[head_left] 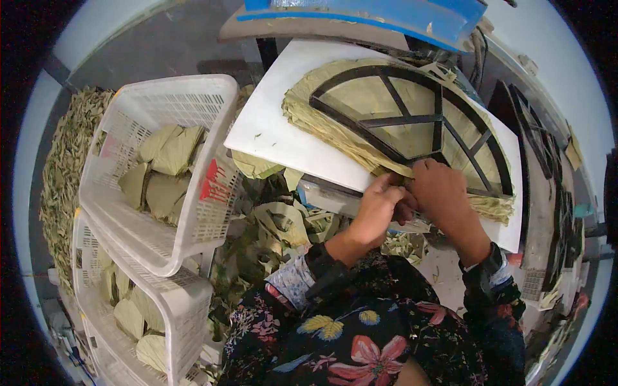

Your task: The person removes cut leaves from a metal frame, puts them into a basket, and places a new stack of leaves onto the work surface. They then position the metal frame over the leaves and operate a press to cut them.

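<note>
A thick stack of dried leaves (309, 114) in a half-round shape lies on a white board (273, 128). On top of it rests a black half-round cutting frame (402, 120) with crossing bars. My left hand (380, 207) is closed at the stack's near edge, its fingertips pinching by the folded leaf ends. Beside it and touching it, my right hand (443, 193) is also closed, just below the middle of the frame's straight side. The fingers of both hands partly cover the leaf edge between them.
At left, a white plastic basket (222, 96) holding cut leaf pieces is stacked above another basket (187, 302). Leaf scraps (283, 222) lie below the board. A blue machine part (360, 19) overhangs the board's back. More black frames (537, 135) stand at right.
</note>
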{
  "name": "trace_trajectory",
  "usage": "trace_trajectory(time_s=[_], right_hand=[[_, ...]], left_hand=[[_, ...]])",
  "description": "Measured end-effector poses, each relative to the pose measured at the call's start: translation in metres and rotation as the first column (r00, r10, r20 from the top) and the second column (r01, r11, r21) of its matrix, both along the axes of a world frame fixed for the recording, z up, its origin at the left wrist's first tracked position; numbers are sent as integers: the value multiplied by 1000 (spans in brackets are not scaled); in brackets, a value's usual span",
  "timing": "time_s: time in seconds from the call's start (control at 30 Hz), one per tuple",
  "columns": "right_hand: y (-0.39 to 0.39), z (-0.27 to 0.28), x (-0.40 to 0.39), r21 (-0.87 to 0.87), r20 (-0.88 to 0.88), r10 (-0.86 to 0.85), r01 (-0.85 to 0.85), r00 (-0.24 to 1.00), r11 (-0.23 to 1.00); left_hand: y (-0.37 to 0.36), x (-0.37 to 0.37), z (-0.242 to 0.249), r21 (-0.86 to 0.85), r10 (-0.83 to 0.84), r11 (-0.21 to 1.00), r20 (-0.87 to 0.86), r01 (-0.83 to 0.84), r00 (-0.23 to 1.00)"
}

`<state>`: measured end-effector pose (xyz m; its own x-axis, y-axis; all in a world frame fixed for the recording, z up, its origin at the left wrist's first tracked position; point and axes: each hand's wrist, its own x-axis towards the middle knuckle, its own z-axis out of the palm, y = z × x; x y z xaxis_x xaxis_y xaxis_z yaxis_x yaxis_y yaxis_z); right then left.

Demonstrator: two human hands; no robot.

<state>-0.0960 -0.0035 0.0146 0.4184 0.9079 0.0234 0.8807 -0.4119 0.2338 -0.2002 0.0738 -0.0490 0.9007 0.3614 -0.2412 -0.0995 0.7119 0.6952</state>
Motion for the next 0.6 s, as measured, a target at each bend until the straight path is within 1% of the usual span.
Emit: trace_trajectory(time_s=[0.07, 0.13, 0.17, 0.23, 0.27, 0.3, 0.33, 0.37, 0.4, 0.43, 0.47, 0.53, 0.6], right_hand=[[-2, 2, -4, 70, 27, 56, -58, 998, 996], [-2, -3, -5, 101, 38, 61, -64, 997, 993], [-2, -6, -5, 132, 49, 67, -73, 997, 989], [0, -17, 0, 104, 79, 38, -46, 996, 993], [1, -20, 2, 78, 110, 11, -19, 994, 997], [1, -19, 6, 80, 108, 9, -18, 994, 997], [0, -17, 10, 28, 111, 29, -32, 993, 999], [0, -16, 12, -27, 112, 52, -49, 992, 998], [0, -12, 14, -27, 109, 56, -53, 992, 998], [0, -8, 15, 32, 52, 29, -31, 998, 999], [0, -6, 15, 88, -8, 4, -3, 1000, 996], [0, -6, 17, 74, -12, -2, 3, 1000, 997], [0, -8, 18, 60, -13, -8, 9, 1000, 998]], left_hand=[[4, -1, -1, -1, -8, 1000, 23, 8, 1000], [10, -5, -3, 113, -106, 988, -8, 106, 994], [10, -6, -2, 112, -109, 988, -10, 110, 994], [11, -6, 0, 333, -89, 936, -100, 117, 991], [12, -9, -6, 332, -90, 936, -102, 119, 991], [14, -13, -15, 775, -56, 606, -180, 177, 982], [16, -15, -21, 970, 13, 88, -227, 225, 974], [16, -17, -15, 970, 14, 89, -229, 227, 973], [16, -20, -7, 945, -4, 49, -325, 325, 946], [17, -21, -1, 908, -19, 7, -418, 418, 908], [17, -21, -5, 907, -17, 6, -422, 422, 907], [13, -17, -13, 935, 13, -44, -352, 352, 936], [12, -16, -12, 922, 10, -57, -384, 384, 923]])
